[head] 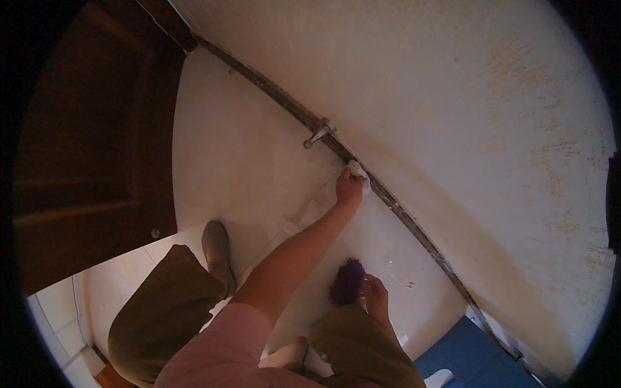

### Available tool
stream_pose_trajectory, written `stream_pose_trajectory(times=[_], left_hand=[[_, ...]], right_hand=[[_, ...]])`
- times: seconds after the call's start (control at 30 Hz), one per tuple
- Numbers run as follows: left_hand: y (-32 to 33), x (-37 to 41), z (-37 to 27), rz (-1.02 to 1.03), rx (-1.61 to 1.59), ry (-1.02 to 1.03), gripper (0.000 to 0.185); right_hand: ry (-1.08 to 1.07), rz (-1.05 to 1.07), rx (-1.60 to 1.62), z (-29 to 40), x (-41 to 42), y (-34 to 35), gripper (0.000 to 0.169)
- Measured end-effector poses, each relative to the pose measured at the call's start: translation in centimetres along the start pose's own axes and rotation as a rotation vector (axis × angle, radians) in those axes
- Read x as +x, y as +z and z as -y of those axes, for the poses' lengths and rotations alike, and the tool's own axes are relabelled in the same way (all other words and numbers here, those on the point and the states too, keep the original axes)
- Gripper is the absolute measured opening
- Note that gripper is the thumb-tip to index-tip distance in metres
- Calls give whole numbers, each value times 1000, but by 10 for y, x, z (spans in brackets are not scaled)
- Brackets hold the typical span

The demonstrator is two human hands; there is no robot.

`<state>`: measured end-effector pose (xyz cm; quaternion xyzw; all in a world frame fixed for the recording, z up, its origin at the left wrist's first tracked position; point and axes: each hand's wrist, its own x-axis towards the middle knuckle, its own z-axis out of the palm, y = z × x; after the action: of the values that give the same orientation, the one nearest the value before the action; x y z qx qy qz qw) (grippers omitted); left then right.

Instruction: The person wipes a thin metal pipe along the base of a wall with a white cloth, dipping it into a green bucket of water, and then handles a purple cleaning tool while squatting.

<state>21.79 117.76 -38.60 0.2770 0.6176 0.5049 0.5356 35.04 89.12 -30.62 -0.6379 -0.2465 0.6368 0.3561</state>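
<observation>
My left hand (350, 186) pinches a crumpled white cloth or tissue (358, 169) against the dark baseboard (407, 218) along the foot of the wall. Lower in the view, close by my right knee, my right hand (377, 297) has its fingers on the edge of a purple shaggy chenille pad (347, 281), just above the pale floor. The pad hides some of that hand's fingers. A metal doorstop (319, 133) sticks out at the baseboard, a little beyond my left hand.
A dark wooden door (97, 145) stands at the left. The pale wall (436, 106) has scuffed, stained patches. A blue mat or panel (465, 354) lies at lower right. Small bits of debris (410, 285) dot the floor near the pad. My shoe (216, 242) is beside the door.
</observation>
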Motion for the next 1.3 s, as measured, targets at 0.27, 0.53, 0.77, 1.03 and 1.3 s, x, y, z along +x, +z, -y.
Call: stream_pose_trajectory(times=[0.27, 0.53, 0.77, 1.03, 1.3], left_hand=[[-97, 96, -68, 65, -643, -237, 28], [-137, 126, -74, 170, -344, -164, 19], [-101, 92, -80, 271, -603, -270, 21], [-139, 163, -93, -6, -407, 12, 25], [-90, 117, -71, 207, -517, -198, 27]], right_hand=[[-91, -140, -592, -10, -3, -5, 37], [-268, -145, -1040, 1, 2, 21, 45], [-10, 64, -773, 5, 0, 5, 32], [69, 186, -266, 126, -55, -14, 10], [-24, -77, -335, 262, -134, 6, 27]])
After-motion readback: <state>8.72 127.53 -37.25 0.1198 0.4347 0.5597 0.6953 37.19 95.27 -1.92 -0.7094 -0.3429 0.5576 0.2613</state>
